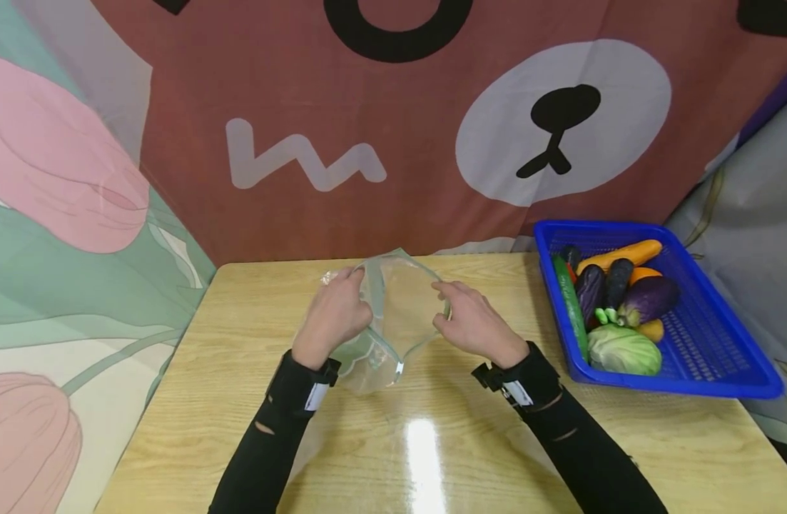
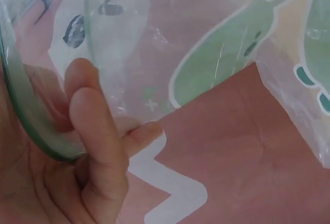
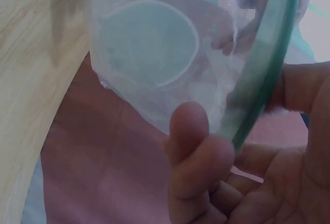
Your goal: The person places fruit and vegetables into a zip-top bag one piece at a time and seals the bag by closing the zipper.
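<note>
A clear plastic zip bag point(image 1: 374, 371) with green printed shapes is held above the wooden table, its green-edged mouth spread wide. At the bag's left side, my left hand point(image 1: 337, 310) grips the rim. Opposite it, my right hand point(image 1: 473, 320) pinches the other edge between thumb and fingers. In the left wrist view the green rim runs behind the curled fingers point(image 2: 98, 131), and the printed bag wall spreads beyond them. The right wrist view has the green edge passing between thumb and fingers point(image 3: 201, 167). Nothing shows inside the bag.
On the right of the wooden table point(image 1: 220, 414) stands a blue plastic basket point(image 1: 678, 387). It holds a cabbage point(image 1: 624, 351), eggplants point(image 1: 651, 298), a cucumber point(image 1: 569, 307), a long orange vegetable point(image 1: 624, 254) and others. A brown printed cloth point(image 1: 419, 207) hangs behind the table.
</note>
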{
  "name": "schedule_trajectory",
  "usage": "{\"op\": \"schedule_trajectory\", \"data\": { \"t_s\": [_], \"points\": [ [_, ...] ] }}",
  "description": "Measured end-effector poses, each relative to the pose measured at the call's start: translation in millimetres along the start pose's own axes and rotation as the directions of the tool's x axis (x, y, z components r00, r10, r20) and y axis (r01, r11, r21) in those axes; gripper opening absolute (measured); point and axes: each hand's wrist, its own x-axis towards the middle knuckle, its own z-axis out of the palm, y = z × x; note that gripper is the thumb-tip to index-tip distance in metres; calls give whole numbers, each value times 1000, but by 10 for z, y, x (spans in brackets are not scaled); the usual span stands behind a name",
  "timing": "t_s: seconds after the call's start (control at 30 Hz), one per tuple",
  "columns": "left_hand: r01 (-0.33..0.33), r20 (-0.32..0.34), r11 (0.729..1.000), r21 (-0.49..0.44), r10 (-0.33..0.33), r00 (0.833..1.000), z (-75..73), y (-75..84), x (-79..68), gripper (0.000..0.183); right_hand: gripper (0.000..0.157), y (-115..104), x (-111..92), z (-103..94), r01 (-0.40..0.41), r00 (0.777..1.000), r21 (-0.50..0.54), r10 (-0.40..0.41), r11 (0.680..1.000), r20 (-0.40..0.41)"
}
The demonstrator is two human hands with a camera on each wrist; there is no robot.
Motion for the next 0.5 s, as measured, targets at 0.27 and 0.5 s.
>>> {"op": "schedule_trajectory", "data": {
  "t_s": [0.27,0.5],
  "points": [
    [27,47,996,-87,-23,999,69,-59,19,66,54,-22,-12,-1,30,999,-33,-30,999,-17],
    [19,42,994,-103,-15,999,119,-71,49,69,61,46,-163,-288,-70,994,-38,66,997,-92]
  ]
}}
